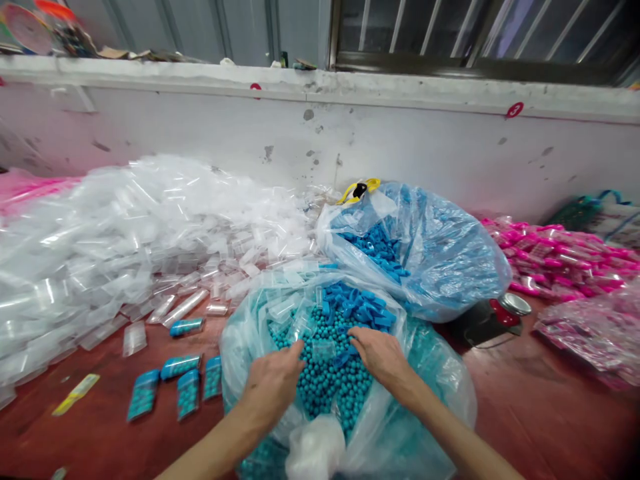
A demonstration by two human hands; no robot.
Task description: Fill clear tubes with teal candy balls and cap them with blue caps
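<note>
My left hand [273, 383] is closed over the left side of an open bag of teal beads [335, 393]. At its fingertips is a small clear plastic container [303, 325], partly hidden and blurred. Across the bag, my right hand [383, 357] has its fingers pinched together at a small blue plastic cap [344, 331]. Between the hands, another clear container [323, 349] lies on the beads. A heap of blue caps [357, 303] sits in the far part of the same bag.
Several bead-filled containers with blue caps [143, 395] lie left on the red table [100, 440]. Behind them spreads a large pile of clear containers [150, 233]. A second bag of blue parts [440, 247], a dark jar [493, 320] and pink packages [565, 260] stand right.
</note>
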